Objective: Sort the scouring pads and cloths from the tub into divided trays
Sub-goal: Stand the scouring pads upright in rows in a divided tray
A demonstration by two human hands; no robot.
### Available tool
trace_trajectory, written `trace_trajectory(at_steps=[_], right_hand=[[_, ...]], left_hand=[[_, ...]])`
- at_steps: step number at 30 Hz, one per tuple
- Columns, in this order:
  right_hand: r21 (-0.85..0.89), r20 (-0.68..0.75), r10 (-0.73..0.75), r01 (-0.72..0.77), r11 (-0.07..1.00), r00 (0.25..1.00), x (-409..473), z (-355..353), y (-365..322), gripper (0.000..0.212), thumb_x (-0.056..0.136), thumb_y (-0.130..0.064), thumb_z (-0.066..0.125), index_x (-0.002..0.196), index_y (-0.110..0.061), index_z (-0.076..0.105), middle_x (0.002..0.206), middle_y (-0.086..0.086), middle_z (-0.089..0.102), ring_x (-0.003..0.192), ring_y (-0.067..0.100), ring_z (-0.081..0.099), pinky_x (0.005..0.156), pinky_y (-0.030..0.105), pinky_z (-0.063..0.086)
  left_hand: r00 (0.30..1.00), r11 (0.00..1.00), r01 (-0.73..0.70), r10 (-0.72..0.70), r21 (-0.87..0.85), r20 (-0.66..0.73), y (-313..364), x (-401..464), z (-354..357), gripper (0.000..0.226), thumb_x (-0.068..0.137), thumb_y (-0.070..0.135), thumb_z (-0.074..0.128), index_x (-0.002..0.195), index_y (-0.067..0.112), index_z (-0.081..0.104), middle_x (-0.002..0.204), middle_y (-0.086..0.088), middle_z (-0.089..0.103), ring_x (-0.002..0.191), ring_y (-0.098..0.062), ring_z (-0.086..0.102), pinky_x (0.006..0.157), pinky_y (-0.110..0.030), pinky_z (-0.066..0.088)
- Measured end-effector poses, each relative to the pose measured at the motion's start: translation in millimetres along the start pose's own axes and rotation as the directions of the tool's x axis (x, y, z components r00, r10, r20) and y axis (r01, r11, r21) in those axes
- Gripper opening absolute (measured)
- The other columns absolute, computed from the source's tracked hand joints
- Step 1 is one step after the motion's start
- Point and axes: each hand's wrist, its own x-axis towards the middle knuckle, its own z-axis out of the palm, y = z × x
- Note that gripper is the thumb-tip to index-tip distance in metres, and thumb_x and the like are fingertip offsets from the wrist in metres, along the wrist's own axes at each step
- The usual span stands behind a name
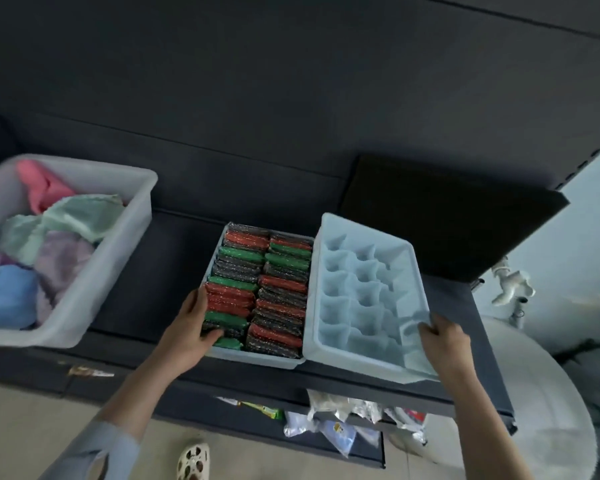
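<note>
Holding two trays side by side on dark shelf. L hand: fingers curled over near-left corner of filled tray, tips in among scouring pads (red/green/grey, two packed columns, on edge). R hand: clamped on near-right rim of empty divided tray, tilted, long axis running away from person. Cloths (pink, mint, lilac, blue) loose in tub, well left; L hand nearer. Est. next: fetch cloths w/ L hand.

A dark shelf carries a tub and two trays side by side.
</note>
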Motion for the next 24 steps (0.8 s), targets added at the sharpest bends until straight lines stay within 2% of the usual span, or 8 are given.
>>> trace_trajectory(at_steps=[3, 5, 8, 11, 14, 16, 20, 24], right_hand=[[0.089, -0.013, -0.127, 0.128, 0.988, 0.992, -5.0, -12.1, -22.0, 0.012, 0.088, -0.010, 0.052, 0.076, -0.007, 0.056, 0.071, 0.010, 0.060, 0.069, 0.031, 0.055, 0.061, 0.038, 0.041], [0.121, -0.010, -0.201, 0.200, 0.972, 0.980, -9.3, -11.4, -45.9, 0.013, 0.088, -0.010, 0.052, 0.075, -0.008, 0.055, 0.067, 0.005, 0.058, 0.067, 0.027, 0.055, 0.057, 0.033, 0.040], [0.184, 0.021, -0.268, 0.260, 0.948, 0.963, -18.4, 2.4, -79.7, 0.013, 0.086, -0.008, 0.051, 0.073, -0.009, 0.055, 0.065, 0.003, 0.057, 0.064, 0.024, 0.054, 0.054, 0.031, 0.039], [0.291, 0.049, -0.276, 0.251, 0.923, 0.960, -25.1, 21.0, -102.2, 0.014, 0.086, -0.010, 0.050, 0.073, -0.009, 0.056, 0.067, 0.005, 0.059, 0.065, 0.024, 0.056, 0.056, 0.034, 0.043], [0.437, 0.117, -0.292, 0.215, 0.873, 0.949, -27.9, 34.8, -114.8, 0.029, 0.096, -0.035, 0.051, 0.080, -0.014, 0.062, 0.075, 0.009, 0.067, 0.069, 0.020, 0.062, 0.064, 0.037, 0.051], [0.537, 0.165, -0.244, 0.120, 0.835, 0.956, -27.2, 44.3, -117.9, 0.039, 0.100, -0.048, 0.042, 0.084, -0.021, 0.065, 0.077, 0.003, 0.071, 0.072, 0.020, 0.068, 0.067, 0.037, 0.055], [0.182, 0.223, -0.152, 0.112, 0.977, 0.963, -21.3, 77.2, -112.7, 0.024, 0.101, -0.029, 0.045, 0.106, -0.015, 0.064, 0.094, 0.010, 0.068, 0.085, 0.030, 0.063, 0.067, 0.031, 0.044], [0.201, 0.284, -0.103, 0.046, 0.979, 0.953, -17.2, 100.2, -109.3, 0.024, 0.098, -0.018, 0.049, 0.112, -0.013, 0.068, 0.089, 0.009, 0.069, 0.081, 0.029, 0.067, 0.072, 0.033, 0.054]], left_hand=[[0.984, 0.994, -0.089, 0.078, -0.067, -0.158, 38.9, -13.7, 3.5, 0.061, 0.102, 0.033, 0.042, 0.154, 0.010, 0.020, 0.163, -0.008, 0.009, 0.150, -0.027, 0.003, 0.122, -0.040, 0.012], [0.974, 0.928, -0.131, 0.055, -0.348, -0.220, 70.1, -25.9, -7.4, 0.054, 0.100, 0.047, 0.035, 0.146, 0.019, 0.041, 0.152, 0.005, 0.033, 0.143, -0.014, 0.024, 0.119, -0.034, 0.020], [0.997, 0.781, -0.080, 0.055, -0.619, -0.061, 93.4, -25.8, -29.2, 0.072, 0.085, 0.073, 0.043, 0.145, 0.032, 0.041, 0.140, 0.019, 0.042, 0.130, -0.005, 0.041, 0.114, -0.035, 0.030], [0.991, 0.808, -0.111, 0.045, -0.578, -0.127, 80.9, -14.9, -38.6, 0.051, 0.094, 0.039, 0.057, 0.142, 0.040, 0.040, 0.140, 0.015, 0.051, 0.124, -0.008, 0.052, 0.105, -0.036, 0.043], [0.949, 0.843, -0.147, -0.027, -0.517, -0.314, 61.4, -10.1, -46.5, 0.054, 0.094, 0.001, 0.041, 0.134, 0.036, 0.051, 0.119, 0.010, 0.063, 0.105, -0.011, 0.062, 0.083, -0.025, 0.050], [0.925, 0.844, -0.123, -0.093, -0.522, -0.369, 49.3, -9.6, -53.1, 0.056, 0.093, -0.004, 0.038, 0.134, 0.031, 0.053, 0.117, 0.008, 0.065, 0.102, -0.013, 0.062, 0.085, -0.028, 0.051], [0.893, 0.816, -0.067, -0.207, -0.574, -0.399, 21.9, -0.6, -62.7, 0.054, 0.093, -0.003, 0.040, 0.135, 0.028, 0.051, 0.121, 0.003, 0.063, 0.106, -0.021, 0.062, 0.092, -0.042, 0.052], [0.875, 0.823, -0.055, -0.232, -0.565, -0.424, 2.5, 9.9, -72.4, 0.056, 0.092, -0.003, 0.042, 0.140, 0.025, 0.047, 0.130, 0.003, 0.059, 0.113, -0.021, 0.058, 0.098, -0.042, 0.048]])
